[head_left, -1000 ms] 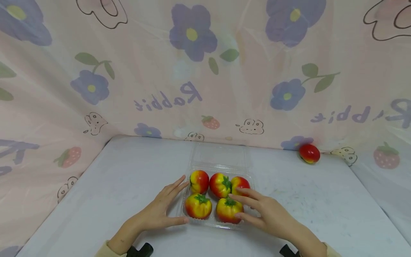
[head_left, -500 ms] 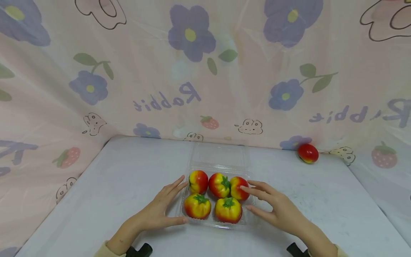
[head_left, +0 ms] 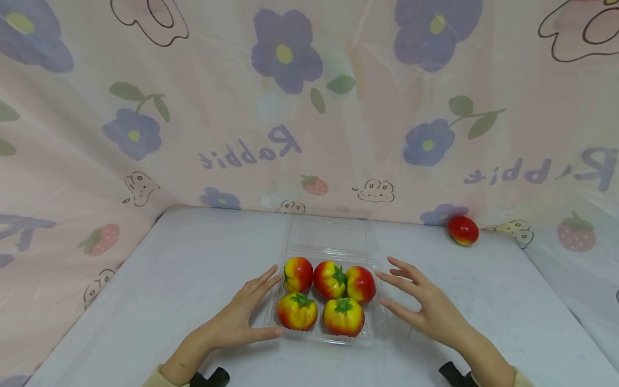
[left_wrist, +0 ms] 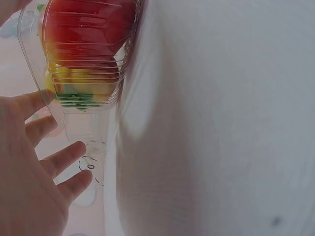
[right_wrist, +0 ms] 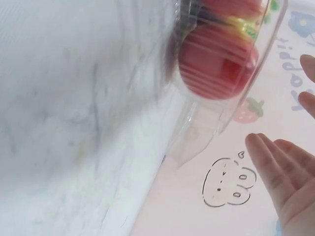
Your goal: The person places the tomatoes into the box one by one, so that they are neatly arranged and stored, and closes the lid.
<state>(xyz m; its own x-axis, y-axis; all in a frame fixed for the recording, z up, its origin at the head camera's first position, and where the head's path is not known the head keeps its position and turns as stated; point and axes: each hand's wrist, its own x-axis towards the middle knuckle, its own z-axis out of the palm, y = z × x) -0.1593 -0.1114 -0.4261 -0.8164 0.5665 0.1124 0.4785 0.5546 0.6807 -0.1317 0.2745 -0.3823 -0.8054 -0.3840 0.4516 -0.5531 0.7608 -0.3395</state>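
One red fruit (head_left: 463, 230) sits far back, nearer the right hand (head_left: 434, 307) than the left hand (head_left: 238, 317).
It is ahead and to the right of the right hand, by the flowery cloth (head_left: 338, 140). Neither hand holds anything. With fingers spread, one is on each side of the clear box (head_left: 321, 329) of five fruits (head_left: 329, 282).

A flowered cloth (head_left: 309, 123) bears the purple word "Rabbit" (head_left: 249, 151) in mirror writing; a second mirrored "Rabbit" (head_left: 541, 166) stands farther right, its second letter broken up; purple lettering (head_left: 24, 228) at the left edge is cut off and unreadable; sideways letters (right_wrist: 290, 73) show in the right wrist view.
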